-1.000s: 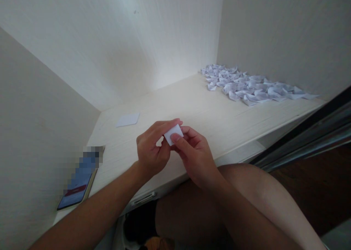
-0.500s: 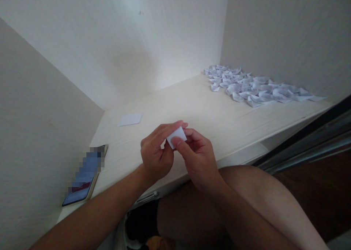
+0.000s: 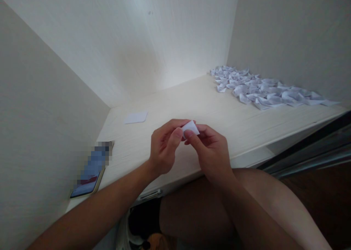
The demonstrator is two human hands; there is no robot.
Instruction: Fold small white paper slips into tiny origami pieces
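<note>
Both hands meet above the front edge of a pale wooden shelf (image 3: 197,107). My left hand (image 3: 163,147) and my right hand (image 3: 211,153) pinch the same small folded piece of white paper (image 3: 190,127) between thumbs and fingertips. The paper is held just off the shelf surface, and most of it is hidden by the fingers. A flat white paper square (image 3: 135,117) lies on the shelf behind my left hand.
A heap of several folded white paper pieces (image 3: 263,90) covers the shelf's far right. A phone (image 3: 91,171) lies at the left front corner by the side wall. White walls close in the left, back and right. My bare knee (image 3: 246,206) is below the shelf.
The hands have shifted slightly right and up in view as the camera turned. The paper looks smaller and more folded, with my left thumb now pressing on it.
</note>
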